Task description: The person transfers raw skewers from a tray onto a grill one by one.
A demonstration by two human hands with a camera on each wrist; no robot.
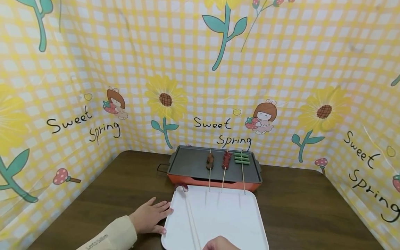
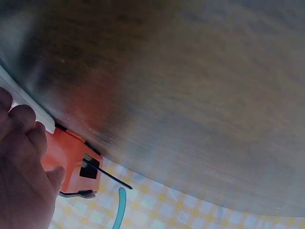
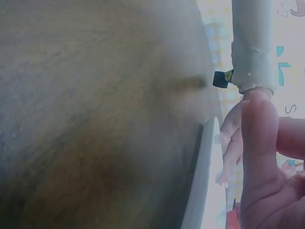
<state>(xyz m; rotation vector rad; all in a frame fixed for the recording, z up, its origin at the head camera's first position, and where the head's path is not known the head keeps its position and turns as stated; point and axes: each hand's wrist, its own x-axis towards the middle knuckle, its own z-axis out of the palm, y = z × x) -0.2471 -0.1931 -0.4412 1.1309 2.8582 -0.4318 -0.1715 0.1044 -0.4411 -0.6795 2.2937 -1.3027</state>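
My left hand (image 1: 151, 216) spreads its fingers at the left edge of a white tray (image 1: 225, 218), fingertips touching the rim. At the bottom of the head view my right hand (image 1: 220, 243), partly cut off, has its fingers curled at the lower end of a thin wooden skewer (image 1: 191, 220). That skewer slants over the tray, with a dark reddish piece (image 1: 182, 188) of food at its far tip, near the tray's upper left corner. In the right wrist view the right hand (image 3: 271, 186) shows thumb and fingers close together; the skewer is hidden there.
Behind the tray stands an orange grill (image 1: 190, 166) with a dark plate and a wire side handle (image 1: 161, 168). On it lie a brown meat skewer (image 1: 210, 161), a red meat skewer (image 1: 226, 160) and a green vegetable skewer (image 1: 242, 159), sticks overhanging the tray. Checked cloth (image 1: 193, 86) surrounds the brown table (image 1: 300, 208).
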